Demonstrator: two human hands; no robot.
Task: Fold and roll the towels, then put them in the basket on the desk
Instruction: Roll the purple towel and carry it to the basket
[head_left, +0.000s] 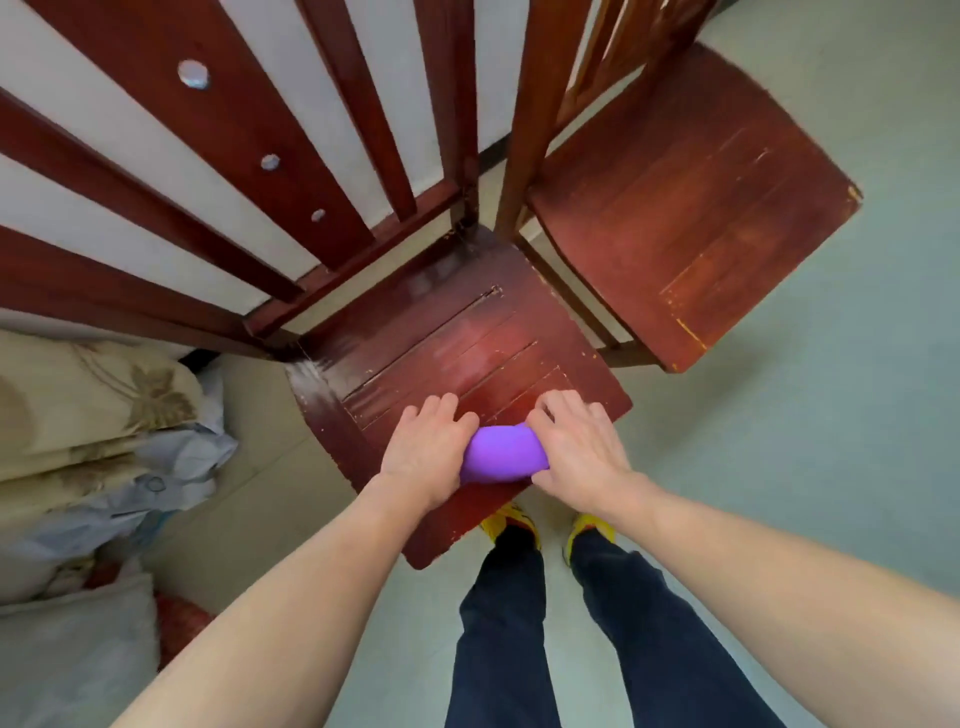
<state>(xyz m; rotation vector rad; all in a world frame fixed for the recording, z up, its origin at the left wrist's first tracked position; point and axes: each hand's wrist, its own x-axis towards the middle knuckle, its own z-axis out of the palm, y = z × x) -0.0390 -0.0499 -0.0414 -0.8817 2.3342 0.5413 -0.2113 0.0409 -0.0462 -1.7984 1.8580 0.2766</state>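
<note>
1. The rolled purple towel (501, 457) lies on the wooden chair seat (441, 353), near its front edge.
2. The left grip (428, 447) curls round the towel's left end.
3. The right grip (576, 447) curls round its right end.

Both ends of the purple towel roll (503, 460) are hidden under the left hand (428, 447) and right hand (576, 447). At 9 o'clock, the bedding pile (78, 415) runs off the edge.

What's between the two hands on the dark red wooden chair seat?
In the head view, a rolled purple towel lies between the left hand and right hand, each gripping one end, on the wooden chair seat.
</note>
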